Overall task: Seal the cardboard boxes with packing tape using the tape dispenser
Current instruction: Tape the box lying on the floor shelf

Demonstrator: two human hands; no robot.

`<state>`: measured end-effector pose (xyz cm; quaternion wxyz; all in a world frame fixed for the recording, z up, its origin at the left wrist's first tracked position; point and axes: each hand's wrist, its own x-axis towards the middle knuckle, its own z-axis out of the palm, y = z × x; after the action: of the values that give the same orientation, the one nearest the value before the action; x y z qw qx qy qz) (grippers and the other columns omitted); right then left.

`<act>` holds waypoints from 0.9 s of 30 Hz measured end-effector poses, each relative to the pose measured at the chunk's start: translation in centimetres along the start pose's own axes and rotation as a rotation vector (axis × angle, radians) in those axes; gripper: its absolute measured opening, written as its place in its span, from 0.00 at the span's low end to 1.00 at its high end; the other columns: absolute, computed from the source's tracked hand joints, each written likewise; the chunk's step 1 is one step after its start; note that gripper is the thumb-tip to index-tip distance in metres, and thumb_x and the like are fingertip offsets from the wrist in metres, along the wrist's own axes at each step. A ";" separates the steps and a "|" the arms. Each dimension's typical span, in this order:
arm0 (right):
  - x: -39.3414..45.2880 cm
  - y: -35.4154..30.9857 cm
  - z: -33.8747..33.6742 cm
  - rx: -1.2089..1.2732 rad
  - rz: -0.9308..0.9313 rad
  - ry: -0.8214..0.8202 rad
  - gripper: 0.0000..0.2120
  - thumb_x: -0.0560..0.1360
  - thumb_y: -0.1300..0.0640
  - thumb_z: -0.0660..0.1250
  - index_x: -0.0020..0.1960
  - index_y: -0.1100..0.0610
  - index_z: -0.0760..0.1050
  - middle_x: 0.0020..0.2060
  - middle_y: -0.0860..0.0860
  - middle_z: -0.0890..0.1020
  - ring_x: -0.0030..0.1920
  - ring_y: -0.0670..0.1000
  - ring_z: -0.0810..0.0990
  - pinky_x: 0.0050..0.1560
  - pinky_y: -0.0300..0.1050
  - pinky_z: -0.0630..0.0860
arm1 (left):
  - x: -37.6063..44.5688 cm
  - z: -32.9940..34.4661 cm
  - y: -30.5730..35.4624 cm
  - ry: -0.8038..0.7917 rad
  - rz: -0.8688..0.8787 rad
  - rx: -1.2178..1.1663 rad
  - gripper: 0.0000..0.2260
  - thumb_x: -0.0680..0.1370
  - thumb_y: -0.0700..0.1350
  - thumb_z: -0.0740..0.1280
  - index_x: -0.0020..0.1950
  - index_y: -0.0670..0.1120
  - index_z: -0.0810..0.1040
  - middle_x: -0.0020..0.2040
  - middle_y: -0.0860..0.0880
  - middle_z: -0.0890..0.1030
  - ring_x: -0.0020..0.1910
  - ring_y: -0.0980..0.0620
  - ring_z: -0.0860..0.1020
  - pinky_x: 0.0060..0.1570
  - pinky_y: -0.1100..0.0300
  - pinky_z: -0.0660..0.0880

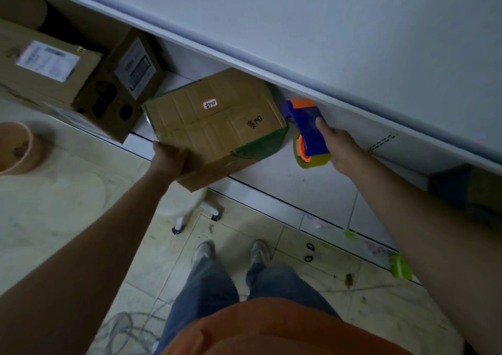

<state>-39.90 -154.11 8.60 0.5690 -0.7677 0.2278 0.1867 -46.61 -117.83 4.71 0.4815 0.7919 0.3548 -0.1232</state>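
Mid-frame, the left hand [169, 155] grips the near corner of the cardboard box [214, 121] (green tape already on its edges), likely to steady it, while the right hand [338, 148] clasps the blue tape dispenser [307, 126] just right of it, probably ready for another strip.

White shelf [320, 191] under taped cardboard box [214, 121]

- Looking like a packing or storage room: labelled cardboard boxes [81, 75] sitting stacked on the white shelf [312, 191]
- Dirty tiled floor [312, 281] showing tape scraps [399, 266], loose cables [122, 330]
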 end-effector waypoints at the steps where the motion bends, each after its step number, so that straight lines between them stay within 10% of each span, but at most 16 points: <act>1: -0.5 0.3 0.2 0.002 0.017 -0.017 0.19 0.79 0.42 0.63 0.57 0.57 0.77 0.53 0.53 0.83 0.50 0.51 0.81 0.57 0.45 0.76 | -0.6 -0.1 -0.2 -0.069 0.056 -0.002 0.31 0.80 0.58 0.64 0.77 0.48 0.56 0.70 0.42 0.70 0.66 0.39 0.73 0.61 0.38 0.75; 6: -3.9 1.6 1.6 -0.120 0.053 -0.116 0.19 0.79 0.41 0.63 0.46 0.57 0.80 0.48 0.61 0.84 0.45 0.54 0.82 0.52 0.47 0.76 | 0.7 -3.4 -1.7 -0.141 0.136 0.068 0.27 0.83 0.47 0.62 0.78 0.51 0.53 0.69 0.44 0.68 0.65 0.41 0.71 0.63 0.38 0.73; 18: -6.3 1.9 4.2 -0.153 0.151 0.266 0.24 0.79 0.40 0.61 0.50 0.62 0.78 0.46 0.60 0.80 0.45 0.56 0.78 0.41 0.43 0.71 | 5.7 -6.9 -3.1 -0.343 0.232 0.094 0.34 0.83 0.50 0.62 0.78 0.67 0.41 0.79 0.48 0.60 0.74 0.39 0.64 0.66 0.33 0.69; 27: -12.0 5.7 5.9 -0.095 0.278 0.174 0.29 0.77 0.36 0.63 0.49 0.64 0.80 0.47 0.63 0.83 0.46 0.59 0.82 0.56 0.53 0.77 | 10.8 -9.7 -0.1 -0.443 0.383 0.290 0.32 0.83 0.38 0.60 0.79 0.64 0.53 0.73 0.46 0.67 0.71 0.40 0.67 0.66 0.36 0.69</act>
<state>-53.17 -148.27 8.97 0.4790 -0.7681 0.3713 0.2068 -40.29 -104.78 3.75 0.4436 0.8586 0.0647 -0.2488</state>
